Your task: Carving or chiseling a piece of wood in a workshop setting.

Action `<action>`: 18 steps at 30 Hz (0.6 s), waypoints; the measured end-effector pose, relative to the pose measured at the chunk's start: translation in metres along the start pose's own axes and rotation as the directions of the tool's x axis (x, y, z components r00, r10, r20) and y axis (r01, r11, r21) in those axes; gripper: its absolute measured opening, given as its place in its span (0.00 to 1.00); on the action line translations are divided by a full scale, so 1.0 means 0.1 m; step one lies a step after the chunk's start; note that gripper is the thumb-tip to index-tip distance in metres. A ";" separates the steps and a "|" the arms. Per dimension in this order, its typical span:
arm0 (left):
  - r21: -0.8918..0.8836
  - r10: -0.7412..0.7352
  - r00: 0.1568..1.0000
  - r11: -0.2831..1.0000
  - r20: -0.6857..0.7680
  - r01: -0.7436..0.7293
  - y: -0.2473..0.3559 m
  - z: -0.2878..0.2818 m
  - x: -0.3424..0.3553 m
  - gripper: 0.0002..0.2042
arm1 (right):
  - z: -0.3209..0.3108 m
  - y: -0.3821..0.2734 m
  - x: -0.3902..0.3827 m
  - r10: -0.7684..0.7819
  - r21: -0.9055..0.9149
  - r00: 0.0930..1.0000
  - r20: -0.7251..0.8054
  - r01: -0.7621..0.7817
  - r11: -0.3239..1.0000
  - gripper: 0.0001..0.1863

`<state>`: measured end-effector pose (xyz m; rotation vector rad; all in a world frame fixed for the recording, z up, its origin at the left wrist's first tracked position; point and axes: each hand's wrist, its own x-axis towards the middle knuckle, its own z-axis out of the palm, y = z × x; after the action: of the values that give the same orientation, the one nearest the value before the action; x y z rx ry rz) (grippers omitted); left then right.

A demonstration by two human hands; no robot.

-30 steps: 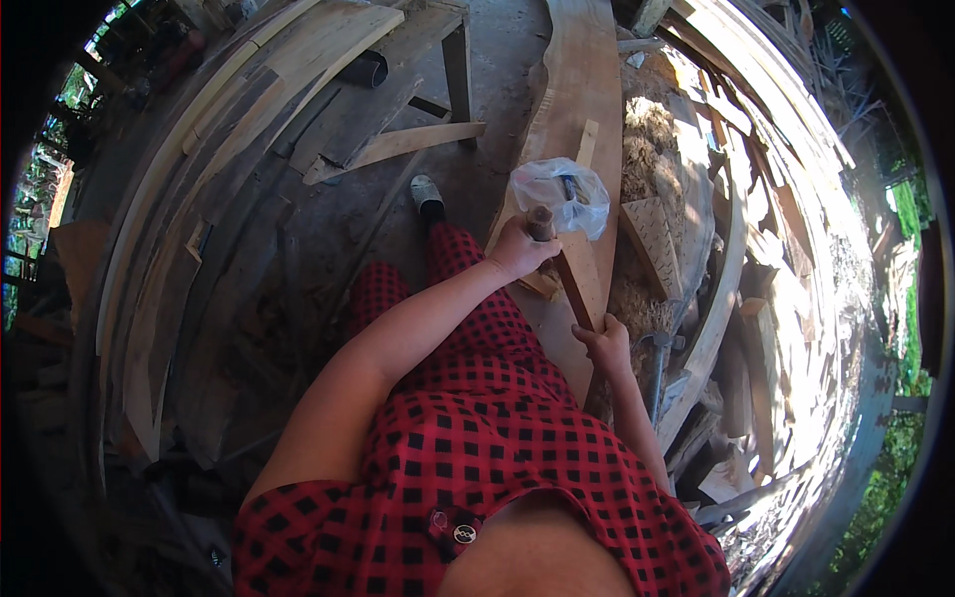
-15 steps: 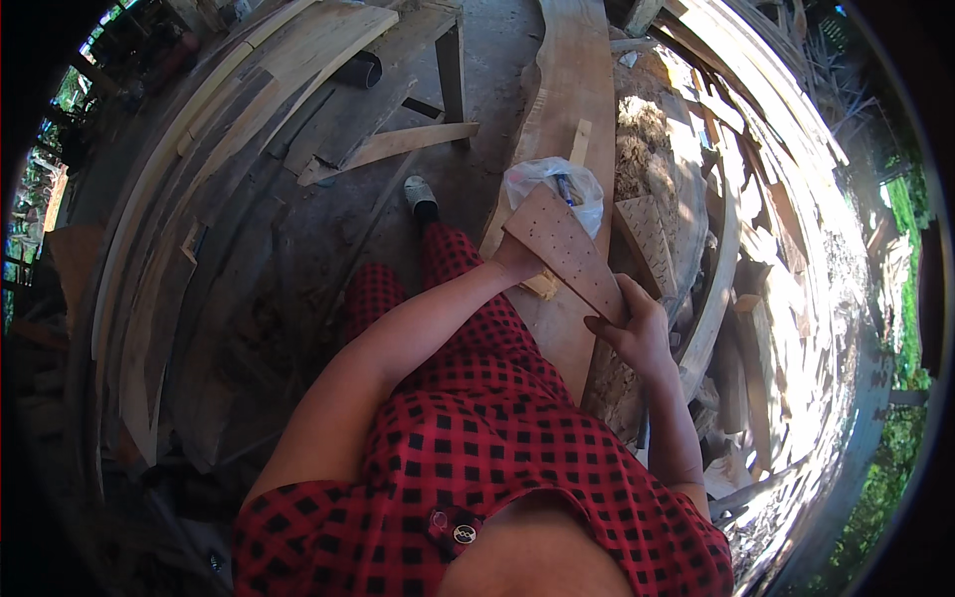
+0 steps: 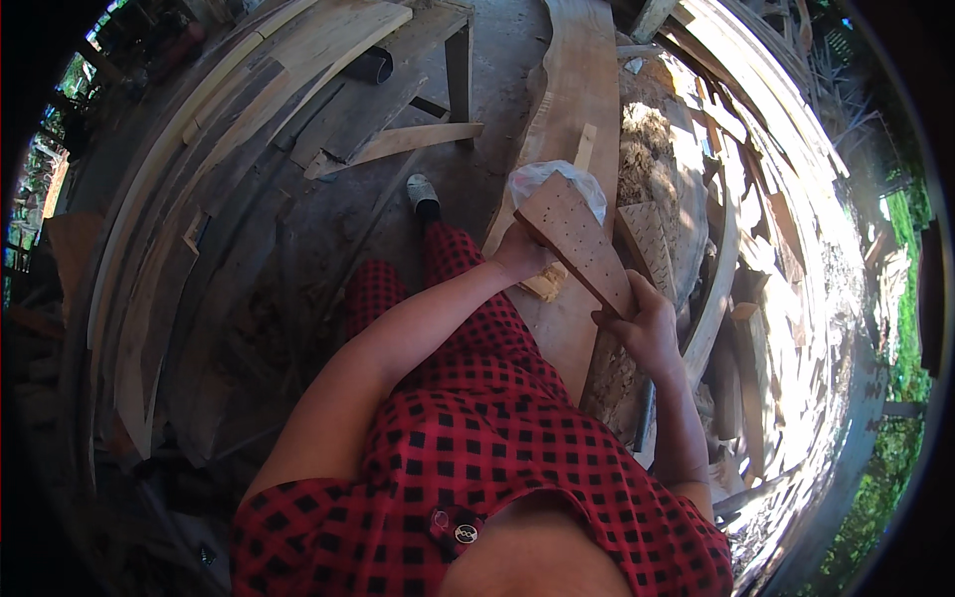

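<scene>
A tapered brown wooden board (image 3: pixel 577 242), dotted with small dark holes or marks, is held up in front of me, tilted with its wide end far and its narrow end near. My left hand (image 3: pixel 523 253) grips its left edge near the wide end, the fingers partly hidden beneath. My right hand (image 3: pixel 652 323) closes around the narrow end, thumb against the near edge. Just behind the wide end lies a clear plastic bag (image 3: pixel 595 189), partly covered by the board; its contents are hidden.
A long wooden plank (image 3: pixel 577 90) with a wavy edge runs away beneath the bag. A yellowish wood block (image 3: pixel 545 284) sits on it under my left hand. Rough logs and stacked offcuts (image 3: pixel 736 249) crowd the right. Long boards (image 3: pixel 209 149) and a wooden bench (image 3: pixel 438 40) stand left.
The board has turned slightly and shifted a little toward the right and nearer in both hands. It now hides the blue thing that showed in the bag.
</scene>
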<state>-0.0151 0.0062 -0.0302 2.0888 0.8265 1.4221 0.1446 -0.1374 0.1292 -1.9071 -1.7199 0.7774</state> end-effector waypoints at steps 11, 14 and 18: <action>0.214 0.052 0.999 0.975 0.015 -0.054 -0.08 -0.03 0.04 0.14 | 0.06 0.05 0.10 0.003 -0.103 1.000 0.015 -0.001 0.995 0.32; -0.303 -0.399 0.885 0.835 0.240 0.459 -0.08 -0.08 -0.05 0.15 | 0.07 0.03 0.12 -0.006 -0.034 0.999 -0.044 0.004 0.999 0.34; -0.062 -0.482 0.807 0.845 0.341 0.531 0.11 -0.21 0.07 0.14 | 0.12 -0.03 0.12 0.028 0.390 0.993 -0.111 0.018 0.921 0.34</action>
<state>-0.0303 0.0045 -0.0107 1.7276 1.0084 0.8100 0.1350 -0.1257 0.1217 -1.6475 -1.3684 0.9157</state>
